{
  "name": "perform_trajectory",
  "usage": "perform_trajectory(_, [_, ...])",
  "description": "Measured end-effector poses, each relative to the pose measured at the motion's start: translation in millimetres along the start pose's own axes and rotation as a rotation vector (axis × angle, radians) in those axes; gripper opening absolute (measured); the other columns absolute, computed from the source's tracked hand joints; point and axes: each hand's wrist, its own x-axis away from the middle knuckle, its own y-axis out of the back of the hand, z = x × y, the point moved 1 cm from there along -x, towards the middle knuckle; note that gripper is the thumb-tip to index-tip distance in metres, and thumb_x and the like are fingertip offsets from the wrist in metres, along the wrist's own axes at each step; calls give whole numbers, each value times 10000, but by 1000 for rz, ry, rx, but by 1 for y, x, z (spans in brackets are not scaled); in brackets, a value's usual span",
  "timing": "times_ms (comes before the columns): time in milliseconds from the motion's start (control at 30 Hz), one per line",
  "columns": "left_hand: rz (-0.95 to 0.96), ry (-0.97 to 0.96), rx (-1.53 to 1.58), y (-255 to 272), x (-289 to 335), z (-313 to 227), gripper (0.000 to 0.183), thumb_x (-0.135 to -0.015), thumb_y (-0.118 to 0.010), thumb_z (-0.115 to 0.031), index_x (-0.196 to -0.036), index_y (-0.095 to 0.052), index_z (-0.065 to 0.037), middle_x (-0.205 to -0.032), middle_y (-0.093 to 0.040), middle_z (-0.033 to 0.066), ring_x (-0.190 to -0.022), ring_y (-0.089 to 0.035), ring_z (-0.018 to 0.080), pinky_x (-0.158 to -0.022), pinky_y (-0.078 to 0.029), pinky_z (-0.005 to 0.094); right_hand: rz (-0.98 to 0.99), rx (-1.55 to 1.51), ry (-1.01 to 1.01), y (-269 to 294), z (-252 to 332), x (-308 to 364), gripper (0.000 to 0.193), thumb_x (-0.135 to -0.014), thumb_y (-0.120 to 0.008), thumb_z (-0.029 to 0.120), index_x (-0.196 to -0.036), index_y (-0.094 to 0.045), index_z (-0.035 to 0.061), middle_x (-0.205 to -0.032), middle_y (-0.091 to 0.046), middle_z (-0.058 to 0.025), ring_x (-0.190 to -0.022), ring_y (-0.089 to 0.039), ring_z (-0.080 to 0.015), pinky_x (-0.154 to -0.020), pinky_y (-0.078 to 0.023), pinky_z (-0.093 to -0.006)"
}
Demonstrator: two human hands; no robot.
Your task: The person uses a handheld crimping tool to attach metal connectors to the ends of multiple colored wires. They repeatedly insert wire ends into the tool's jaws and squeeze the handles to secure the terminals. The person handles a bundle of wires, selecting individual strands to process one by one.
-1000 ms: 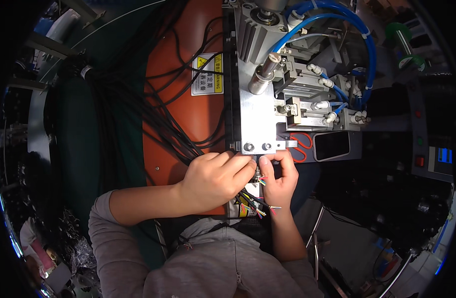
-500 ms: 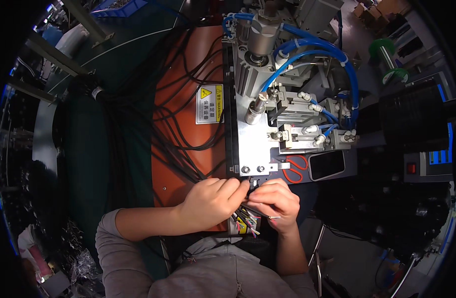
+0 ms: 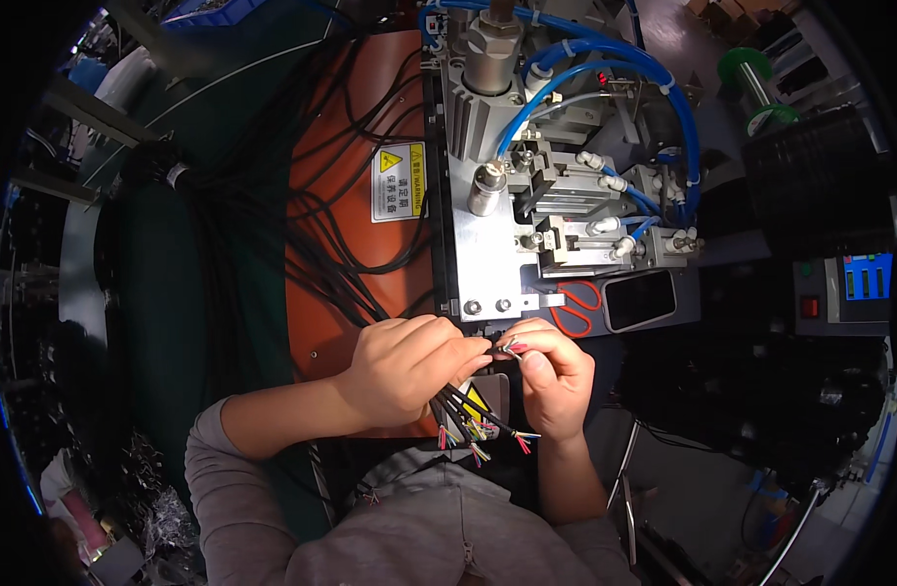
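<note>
Right hand [image 3: 558, 383] has slid slightly away from the left hand [image 3: 402, 369] since half a second ago, so one black cable's [image 3: 496, 350] coloured wires [image 3: 513, 345] show now. Left grip's closed on that cable, right grip's pinching the wires, just off the metal plate's [image 3: 486, 264] near end. More stripped cables [image 3: 456, 398] poke out below the left hand.

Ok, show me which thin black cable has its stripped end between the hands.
The thin black cable with splayed wires at the right hand; the other stripped cables trail lower, below the left hand.
</note>
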Motion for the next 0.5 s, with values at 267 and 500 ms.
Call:
perform_trajectory(267, [50,35,25,2,-3,-3,154,-759,-688,-154,-853,-623,-52,-677,-494,20,-553,-530,153,-447,-430,281,-7,-251,-272,1,4,-6,95,-861,-638,28,-905,-631,-56,-897,-625,-97,-821,-586,-124,-763,-474,-249])
perform_trajectory(500, [96,76,75,0,2,-2,145,-755,-665,-135,-862,-617,-50,-708,-505,21,-613,-556,164,-485,-450,288,-85,89,-114,-3,6,-2,138,-728,-720,-82,-837,-642,-47,-838,-645,-105,-763,-598,-142,-698,-477,-248])
